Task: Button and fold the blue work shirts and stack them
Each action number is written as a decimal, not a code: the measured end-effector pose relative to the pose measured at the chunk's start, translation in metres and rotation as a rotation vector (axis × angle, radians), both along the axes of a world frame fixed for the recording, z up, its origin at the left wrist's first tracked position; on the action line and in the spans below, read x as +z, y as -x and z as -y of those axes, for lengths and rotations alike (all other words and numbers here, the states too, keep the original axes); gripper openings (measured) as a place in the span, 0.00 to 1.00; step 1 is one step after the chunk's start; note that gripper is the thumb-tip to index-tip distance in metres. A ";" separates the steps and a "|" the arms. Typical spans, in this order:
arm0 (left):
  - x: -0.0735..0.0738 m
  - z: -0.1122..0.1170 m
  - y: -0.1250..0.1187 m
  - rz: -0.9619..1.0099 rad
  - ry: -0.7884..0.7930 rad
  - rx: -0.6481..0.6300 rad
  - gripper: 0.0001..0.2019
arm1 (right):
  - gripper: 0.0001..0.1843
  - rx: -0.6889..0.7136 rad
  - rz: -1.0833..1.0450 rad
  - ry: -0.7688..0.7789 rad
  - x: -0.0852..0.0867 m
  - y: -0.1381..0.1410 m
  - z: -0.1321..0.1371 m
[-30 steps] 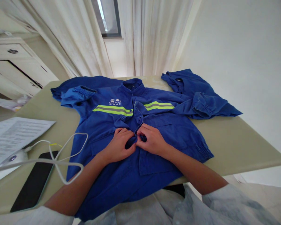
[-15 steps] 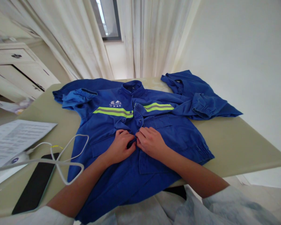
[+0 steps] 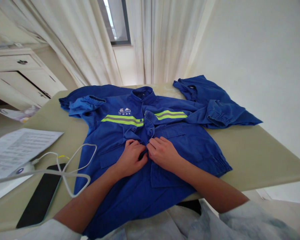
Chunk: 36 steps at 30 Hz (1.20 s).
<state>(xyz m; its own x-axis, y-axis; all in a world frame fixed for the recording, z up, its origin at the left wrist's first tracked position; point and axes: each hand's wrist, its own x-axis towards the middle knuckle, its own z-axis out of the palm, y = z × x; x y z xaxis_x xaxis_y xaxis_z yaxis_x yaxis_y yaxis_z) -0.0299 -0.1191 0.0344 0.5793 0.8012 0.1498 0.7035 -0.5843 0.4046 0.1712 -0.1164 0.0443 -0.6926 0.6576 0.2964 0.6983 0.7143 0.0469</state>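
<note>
A blue work jacket (image 3: pixel 130 190) lies front up, its collar toward the window and its hem at my body. Yellow-green and grey stripes cross the chest, with a white logo on one side. My left hand (image 3: pixel 132 156) pinches one edge of the front opening, fingers curled into the cloth. Close beside it, my right hand (image 3: pixel 162 151) is closed on the opposite front edge. Above the hands the front gapes, and a snap button (image 3: pixel 133 129) shows on the left edge. My fingers hide whatever fastener lies between them.
More blue clothing (image 3: pixel 215 90) lies at the far right of the table (image 3: pixel 260 156). On the left are a black phone (image 3: pixel 41 196), a looped white cable (image 3: pixel 86 175) and printed sheets (image 3: pixel 22 146). A white cabinet (image 3: pixel 27 73) stands beyond the table at left.
Both hands keep their grip on the jacket front, with hardly any finger movement. The whole view has shifted slightly, so everything appears a little further right.
</note>
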 end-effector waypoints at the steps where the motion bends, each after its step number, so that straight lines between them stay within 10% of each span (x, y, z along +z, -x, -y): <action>1: 0.000 0.000 0.000 -0.006 -0.007 -0.004 0.07 | 0.06 0.006 0.005 -0.010 0.000 0.001 0.001; 13: 0.006 0.001 0.004 -0.096 -0.182 -0.143 0.06 | 0.02 -0.040 -0.045 0.278 0.011 -0.006 -0.005; 26: 0.008 -0.002 0.011 -0.032 -0.272 -0.186 0.08 | 0.05 0.203 -0.611 0.836 0.013 -0.027 -0.029; 36: 0.011 -0.004 0.011 0.066 -0.105 -0.176 0.09 | 0.02 0.137 -0.699 0.887 0.006 -0.023 -0.026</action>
<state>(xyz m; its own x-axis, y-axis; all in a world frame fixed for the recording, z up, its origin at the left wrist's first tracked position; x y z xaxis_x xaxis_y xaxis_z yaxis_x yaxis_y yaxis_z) -0.0406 -0.1153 0.0450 0.6950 0.6666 0.2695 0.5609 -0.7372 0.3768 0.1940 -0.0904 0.0499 -0.6402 0.7597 0.1139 0.2867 0.3738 -0.8821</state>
